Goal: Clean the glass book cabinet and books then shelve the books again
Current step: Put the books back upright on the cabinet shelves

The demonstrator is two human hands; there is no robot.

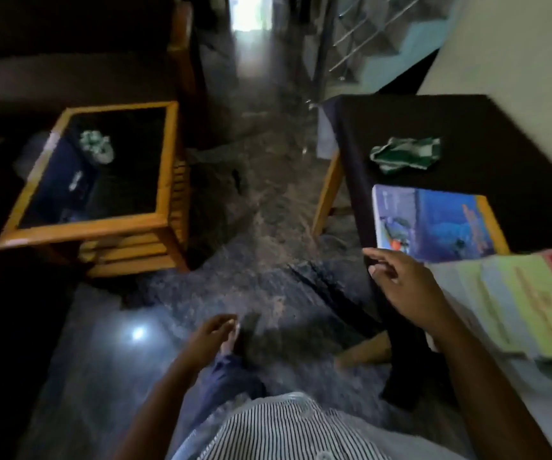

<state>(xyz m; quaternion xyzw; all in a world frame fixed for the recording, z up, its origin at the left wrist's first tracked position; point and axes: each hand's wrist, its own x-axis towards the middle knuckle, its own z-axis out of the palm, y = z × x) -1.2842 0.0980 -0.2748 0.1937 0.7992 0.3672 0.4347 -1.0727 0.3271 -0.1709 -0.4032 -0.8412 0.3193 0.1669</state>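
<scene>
A blue, glossy-covered paperback book [434,224] is lying flat at about three o'clock in the view, on a table draped in a dark cloth [467,127]. Just beside it, toward four o'clock, a loose spread of thin books with pale, yellow-green and red covers [517,303] is lying on the same table; the blur is hiding whether they are overlapping the blue one. The right hand [404,287] is hovering at the table's near edge, at seven o'clock from the blue book's near corner, with its fingers loosely curled and nothing in them; whether the thumb is touching the book cannot be told. At twelve o'clock from the blue book, apart from it, a crumpled green-and-white cloth [404,154] is resting on the dark covering. The left hand [213,333] is hanging near six o'clock beside a leg in blue trousers [224,376], fingers relaxed and holding nothing. A black-and-white striped shirt [284,433] is filling the bottom edge. At nine o'clock, well apart across the dark speckled stone floor [268,210], a square side table with an orange wooden frame and dark glass top [85,227] is standing, carrying a small green-and-white bundle [97,149]. A staircase with a metal railing [367,38] is rising at one o'clock.
</scene>
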